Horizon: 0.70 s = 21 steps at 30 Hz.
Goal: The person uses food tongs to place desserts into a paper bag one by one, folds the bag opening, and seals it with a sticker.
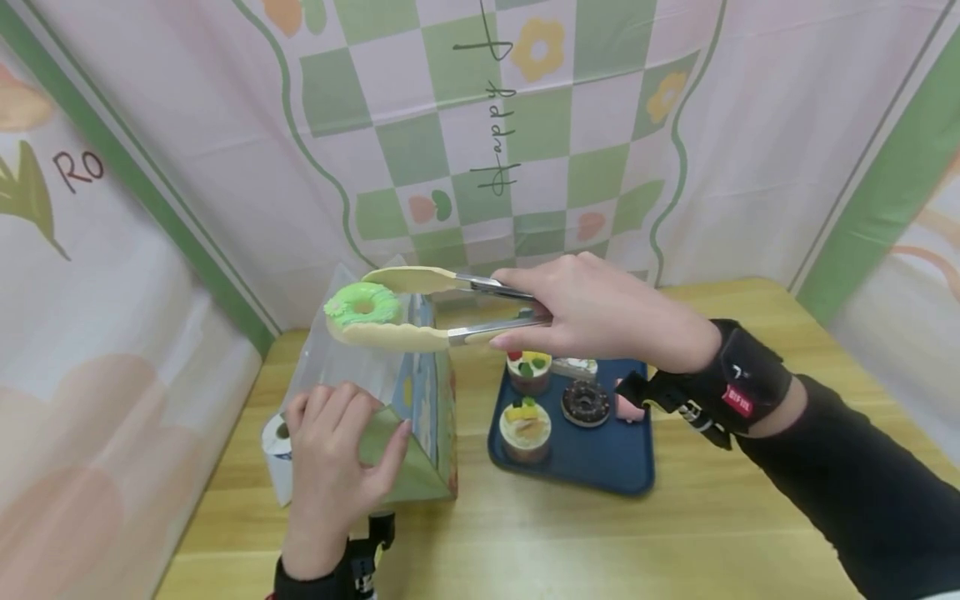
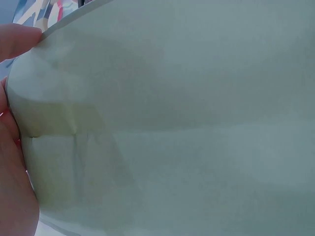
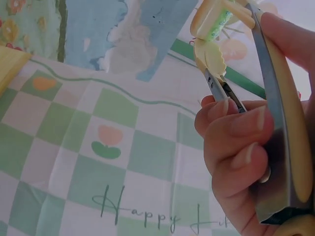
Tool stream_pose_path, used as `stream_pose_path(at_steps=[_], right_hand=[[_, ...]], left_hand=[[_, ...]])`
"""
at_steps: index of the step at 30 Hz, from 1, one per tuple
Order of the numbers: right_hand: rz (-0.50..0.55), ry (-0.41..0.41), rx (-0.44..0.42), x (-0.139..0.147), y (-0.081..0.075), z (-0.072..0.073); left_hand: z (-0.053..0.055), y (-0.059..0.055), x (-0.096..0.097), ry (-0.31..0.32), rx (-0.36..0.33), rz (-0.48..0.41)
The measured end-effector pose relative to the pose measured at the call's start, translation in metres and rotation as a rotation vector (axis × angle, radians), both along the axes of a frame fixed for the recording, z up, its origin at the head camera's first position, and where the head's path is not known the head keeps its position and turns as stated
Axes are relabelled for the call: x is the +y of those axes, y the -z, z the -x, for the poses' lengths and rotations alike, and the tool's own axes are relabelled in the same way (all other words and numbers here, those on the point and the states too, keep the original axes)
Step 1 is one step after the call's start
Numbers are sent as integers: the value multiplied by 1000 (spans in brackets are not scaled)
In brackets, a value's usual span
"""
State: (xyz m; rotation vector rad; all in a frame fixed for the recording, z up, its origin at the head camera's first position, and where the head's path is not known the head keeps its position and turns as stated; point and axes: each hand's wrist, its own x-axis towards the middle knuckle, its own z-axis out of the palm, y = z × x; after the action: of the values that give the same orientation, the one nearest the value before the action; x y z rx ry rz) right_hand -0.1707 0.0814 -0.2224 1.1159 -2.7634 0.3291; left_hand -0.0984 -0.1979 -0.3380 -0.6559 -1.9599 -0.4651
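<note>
My right hand (image 1: 592, 312) grips a pair of tongs (image 1: 408, 337) with metal arms and cream scalloped tips. Between those tips sits a doughnut (image 1: 384, 307) with green icing, held above a paper box (image 1: 408, 467). The box has a pale green end panel, a painted blue side and clear film. My left hand (image 1: 330, 458) holds the box's green end panel (image 2: 172, 98), fingers on one side and thumb on the other at its edge. In the right wrist view, fingers wrap the tongs (image 3: 278, 98), and the doughnut (image 3: 206, 19) shows only partly at the top.
To the right on the wooden table (image 1: 517, 542) lies a dark blue tray (image 1: 585, 471). It bears a chocolate doughnut (image 1: 586, 403), fruit-topped cupcakes (image 1: 525, 429), a white cake slice (image 1: 575, 367) and a pink piece (image 1: 628, 409). A white roll (image 1: 277, 454) stands left of the box.
</note>
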Motion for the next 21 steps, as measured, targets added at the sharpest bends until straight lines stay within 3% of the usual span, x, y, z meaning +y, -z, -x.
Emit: stream_pose_path(at_steps=[13,21], right_hand=[[-49,-24,-77,-17,8,10],[-58,-35,-76,-18,5,12]], left_hand=[[2,-1,0,1,9,1],[1,-1,0,-9,-1,4]])
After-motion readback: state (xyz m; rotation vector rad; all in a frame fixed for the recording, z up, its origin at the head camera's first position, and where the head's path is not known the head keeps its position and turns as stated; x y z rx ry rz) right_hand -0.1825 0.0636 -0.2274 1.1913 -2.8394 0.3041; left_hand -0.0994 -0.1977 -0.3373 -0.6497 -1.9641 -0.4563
